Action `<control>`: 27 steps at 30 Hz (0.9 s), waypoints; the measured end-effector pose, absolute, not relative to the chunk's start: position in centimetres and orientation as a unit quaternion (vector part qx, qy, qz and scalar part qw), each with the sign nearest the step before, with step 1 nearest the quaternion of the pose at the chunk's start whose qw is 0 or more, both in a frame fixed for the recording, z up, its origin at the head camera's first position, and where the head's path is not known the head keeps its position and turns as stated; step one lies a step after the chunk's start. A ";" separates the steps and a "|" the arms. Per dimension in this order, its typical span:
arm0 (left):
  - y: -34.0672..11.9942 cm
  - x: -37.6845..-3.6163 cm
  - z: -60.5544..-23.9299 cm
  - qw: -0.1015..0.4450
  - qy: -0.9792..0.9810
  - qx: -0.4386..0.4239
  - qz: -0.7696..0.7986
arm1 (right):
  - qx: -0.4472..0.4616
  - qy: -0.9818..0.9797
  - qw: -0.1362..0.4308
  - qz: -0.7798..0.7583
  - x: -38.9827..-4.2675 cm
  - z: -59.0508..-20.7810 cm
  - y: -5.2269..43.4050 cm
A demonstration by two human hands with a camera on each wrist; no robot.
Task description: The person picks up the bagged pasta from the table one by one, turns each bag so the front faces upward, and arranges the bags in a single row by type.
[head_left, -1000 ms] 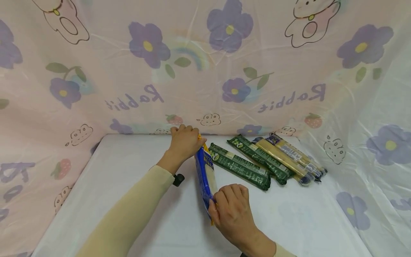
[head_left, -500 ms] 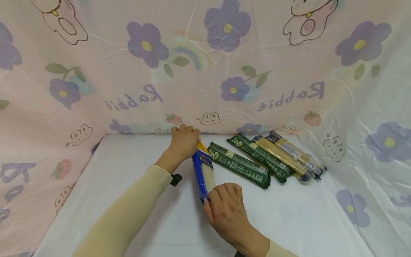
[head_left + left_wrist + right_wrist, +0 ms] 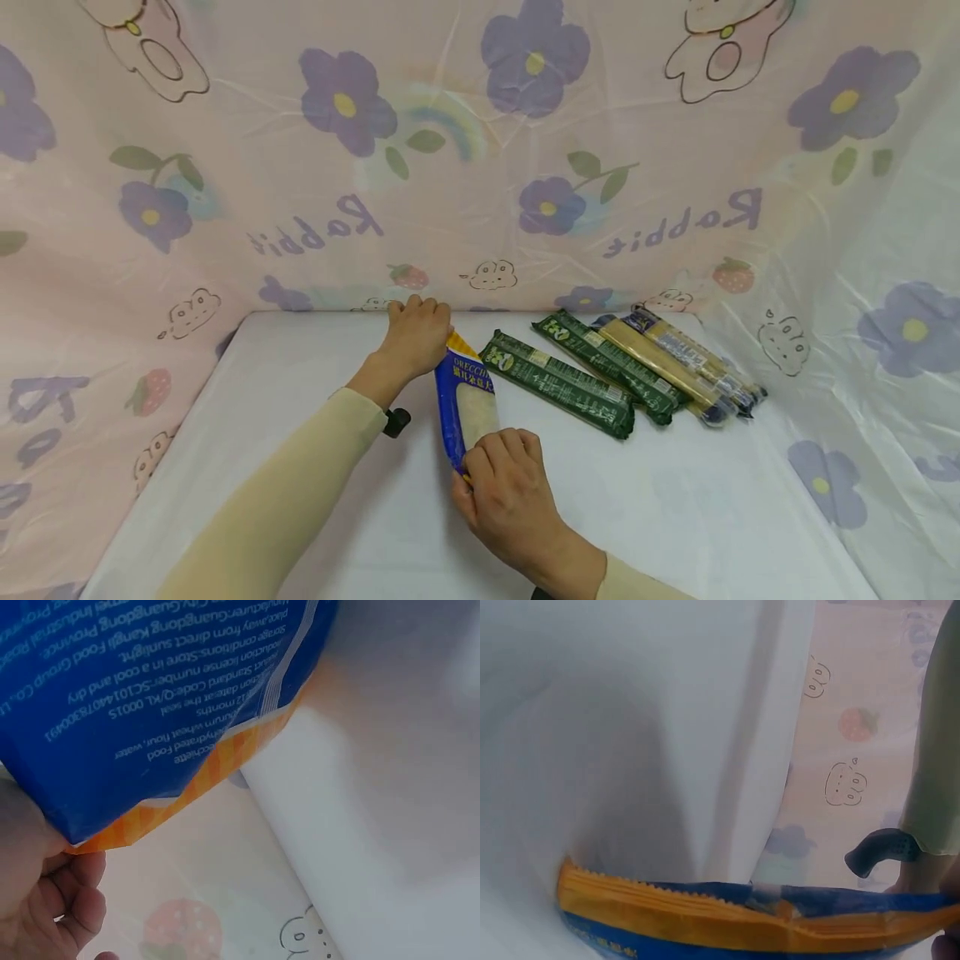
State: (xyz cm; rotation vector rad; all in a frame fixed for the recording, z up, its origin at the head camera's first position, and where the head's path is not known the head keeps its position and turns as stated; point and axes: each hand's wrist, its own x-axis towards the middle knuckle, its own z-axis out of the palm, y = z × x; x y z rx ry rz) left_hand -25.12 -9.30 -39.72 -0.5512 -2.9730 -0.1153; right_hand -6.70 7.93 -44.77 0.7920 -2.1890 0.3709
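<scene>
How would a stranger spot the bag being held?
Start at the white table before the flowered cloth. Near its middle, the left hand grips the far end of the bag, the right hand its near end. Unlike the green packets and golden packets nearby, it is blue with orange ends.

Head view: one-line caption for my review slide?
Left hand and right hand grip opposite ends of a blue orecchiette bag, green packets and clear pasta packs lying to its right.
</scene>
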 end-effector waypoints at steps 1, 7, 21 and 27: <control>-9.4 -25.1 -39.7 0.059 -0.981 -0.183 -0.039 | 0.311 -0.858 0.382 0.147 -6.6 -44.8 7.9; -10.1 -24.7 -39.6 0.060 -0.980 -0.184 -0.041 | 0.320 -0.847 0.384 0.183 -6.5 -44.9 8.4; -11.0 -24.4 -40.0 0.047 -0.982 -0.180 -0.044 | 0.160 -0.957 0.211 0.119 -8.8 -50.0 12.7; -11.6 -24.3 -40.2 0.041 -0.983 -0.177 -0.043 | 0.132 -0.977 0.087 0.143 -9.2 -51.1 12.2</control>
